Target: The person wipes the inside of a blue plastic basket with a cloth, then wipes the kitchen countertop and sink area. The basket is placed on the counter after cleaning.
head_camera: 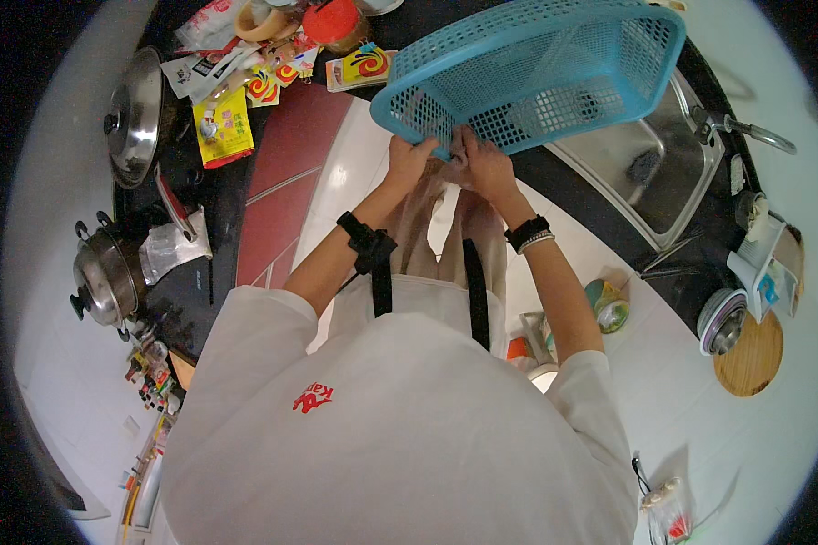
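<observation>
A blue plastic mesh basket (545, 102) is tilted, its open side partly towards me. My left hand (409, 162) grips the basket's near left corner, the thumb at the rim. Just to its right, my right hand (487, 163) pinches a small greyish cloth-like piece (458, 160) against the same corner. Blur hides exactly what this piece is and where the fingertips touch. A stainless steel sink (607, 170) lies beyond and right of the basket, with dark items partly seen through the mesh.
On the left black counter stand a lidded steel pot (105, 276), a wok with a lid (136, 122) and a yellow seasoning packet (223, 129). A red-lidded jar (334, 24) is farther back. To the right are a faucet (756, 133), stacked bowls (722, 323) and a round wooden board (750, 357).
</observation>
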A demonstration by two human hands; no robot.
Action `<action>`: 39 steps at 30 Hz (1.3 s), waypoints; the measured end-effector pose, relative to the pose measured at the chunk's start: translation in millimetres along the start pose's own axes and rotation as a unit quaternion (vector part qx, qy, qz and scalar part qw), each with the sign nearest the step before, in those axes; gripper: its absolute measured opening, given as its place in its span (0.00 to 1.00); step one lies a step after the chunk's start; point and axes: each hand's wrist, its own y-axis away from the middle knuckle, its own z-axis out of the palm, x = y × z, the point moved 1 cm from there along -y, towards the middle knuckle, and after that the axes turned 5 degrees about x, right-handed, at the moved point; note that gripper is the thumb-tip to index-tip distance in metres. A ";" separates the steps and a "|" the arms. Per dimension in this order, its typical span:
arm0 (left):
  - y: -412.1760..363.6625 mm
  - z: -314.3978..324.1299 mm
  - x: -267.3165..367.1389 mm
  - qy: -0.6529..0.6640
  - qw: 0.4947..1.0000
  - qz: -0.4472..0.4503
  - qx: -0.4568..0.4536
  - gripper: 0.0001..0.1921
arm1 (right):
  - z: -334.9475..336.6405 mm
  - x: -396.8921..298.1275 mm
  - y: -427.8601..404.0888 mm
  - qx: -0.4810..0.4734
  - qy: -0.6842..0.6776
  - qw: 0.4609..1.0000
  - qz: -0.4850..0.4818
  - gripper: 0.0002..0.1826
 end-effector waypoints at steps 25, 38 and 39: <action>-1.5 12.6 5.4 -0.020 0.996 0.054 0.069 0.17 | 7.1 1.6 1.1 0.065 0.022 0.997 0.022 0.24; 10.8 21.3 8.9 -0.044 0.995 0.038 0.083 0.19 | 6.6 12.5 3.1 0.064 -0.030 0.997 0.035 0.25; 12.3 26.0 7.4 -0.001 0.992 0.074 0.099 0.20 | 8.7 12.6 7.0 0.064 -0.030 0.997 0.033 0.25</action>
